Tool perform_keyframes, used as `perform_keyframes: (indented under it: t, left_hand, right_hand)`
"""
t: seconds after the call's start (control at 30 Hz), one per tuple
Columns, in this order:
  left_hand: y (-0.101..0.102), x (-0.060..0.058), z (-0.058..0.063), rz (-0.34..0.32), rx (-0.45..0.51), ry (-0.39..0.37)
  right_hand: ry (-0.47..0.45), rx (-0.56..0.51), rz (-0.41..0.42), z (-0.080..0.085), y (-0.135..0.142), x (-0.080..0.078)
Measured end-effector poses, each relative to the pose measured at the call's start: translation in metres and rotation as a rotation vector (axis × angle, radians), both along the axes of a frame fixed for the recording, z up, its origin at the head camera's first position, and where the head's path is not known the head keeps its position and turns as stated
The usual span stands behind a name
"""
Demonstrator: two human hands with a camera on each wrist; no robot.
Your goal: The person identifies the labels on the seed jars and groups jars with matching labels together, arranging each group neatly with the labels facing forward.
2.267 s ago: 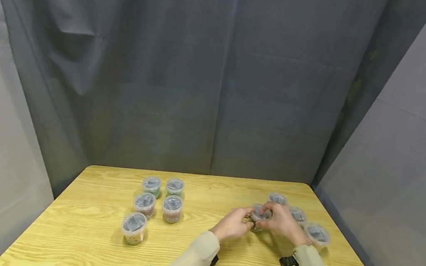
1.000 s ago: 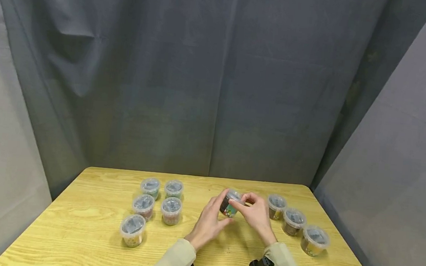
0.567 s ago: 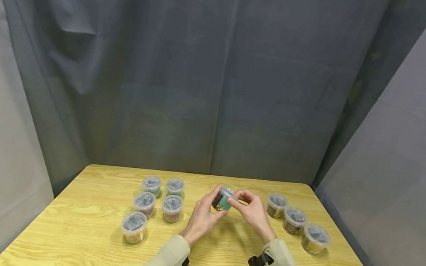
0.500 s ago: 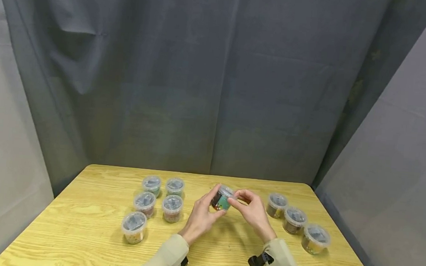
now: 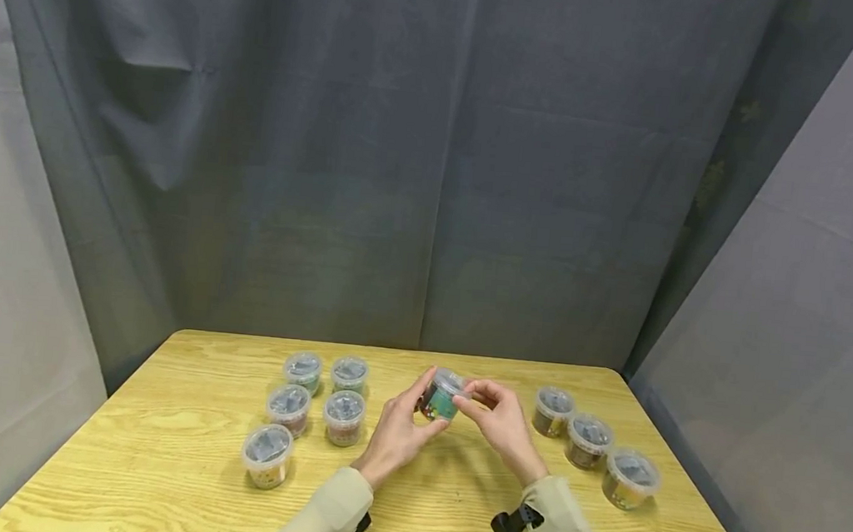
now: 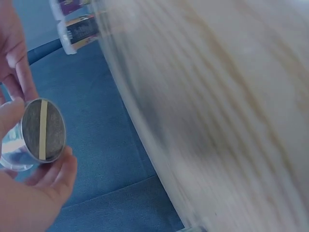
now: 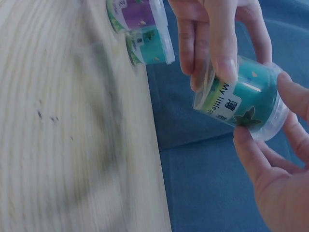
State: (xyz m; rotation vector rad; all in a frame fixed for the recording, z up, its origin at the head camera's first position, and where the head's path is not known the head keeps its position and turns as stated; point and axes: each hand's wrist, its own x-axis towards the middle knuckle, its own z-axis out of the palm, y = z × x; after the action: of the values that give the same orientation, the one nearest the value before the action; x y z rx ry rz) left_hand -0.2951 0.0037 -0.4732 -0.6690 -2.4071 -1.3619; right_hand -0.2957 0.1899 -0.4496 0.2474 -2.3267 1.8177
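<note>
Both hands hold a small clear plastic tub [image 5: 442,395] above the middle of the table, its lid tipped toward the right. My left hand [image 5: 395,439] grips its side between thumb and fingers. With thumb and forefinger, my right hand [image 5: 500,422] pinches the tub near its lid rim. A teal label with the words "My little" and a dark leaf print shows on this tub [image 7: 248,96] in the right wrist view. From the left wrist camera, the tub [image 6: 43,130] presents a dark round end crossed by a pale yellow strip.
Several lidded tubs [image 5: 344,417] stand in two columns on the left of the wooden table [image 5: 180,430]. Three more tubs [image 5: 588,442] form a slanting row at the right. A grey curtain [image 5: 434,175] hangs behind, with pale side panels [image 5: 802,371].
From the right-hand group, the tub was lifted and carried left to mid-table between both hands. Over the last half second it shifted slightly left, turning more of its teal label forward.
</note>
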Motion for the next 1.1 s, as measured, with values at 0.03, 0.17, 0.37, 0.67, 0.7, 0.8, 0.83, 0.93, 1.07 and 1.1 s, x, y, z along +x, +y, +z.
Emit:
perform_keyframes:
  t: [0.03, 0.17, 0.37, 0.67, 0.7, 0.8, 0.83, 0.93, 1.07, 1.1]
  left_hand:
    - [0.000, 0.000, -0.001, 0.017, -0.013, 0.006]
    - [-0.003, -0.002, -0.002, 0.033, 0.006, -0.017]
    - [-0.011, -0.003, 0.000, -0.081, 0.128, -0.057]
    - [-0.008, 0.001, 0.003, -0.022, 0.035, -0.044]
    - [-0.007, 0.001, 0.003, -0.001, 0.026, -0.049]
    - [-0.007, 0.003, 0.005, 0.024, 0.029, -0.043]
    - [-0.008, 0.003, 0.005, 0.021, 0.040, -0.047]
    - [-0.010, 0.002, 0.007, -0.015, 0.087, -0.070]
    - [-0.011, 0.001, 0.007, -0.050, 0.143, -0.111]
    - [-0.011, 0.001, 0.007, -0.052, 0.141, -0.109]
  right_hand:
    - [0.001, 0.005, -0.005, 0.000, -0.002, 0.001]
    - [0.000, 0.006, 0.000, -0.003, -0.005, 0.001]
    - [-0.008, -0.045, 0.090, -0.006, 0.001, -0.004]
    - [-0.002, -0.048, 0.070, -0.001, -0.004, 0.000]
    - [-0.002, -0.046, 0.062, 0.003, -0.006, 0.003]
    - [-0.014, -0.061, 0.057, 0.003, -0.010, 0.003]
    - [-0.022, -0.070, 0.057, 0.003, -0.010, 0.003]
    - [-0.054, -0.097, 0.072, -0.002, -0.008, -0.004]
    - [-0.078, -0.105, 0.080, 0.002, -0.007, -0.005]
    - [-0.072, -0.098, 0.075, 0.002, -0.008, -0.005]
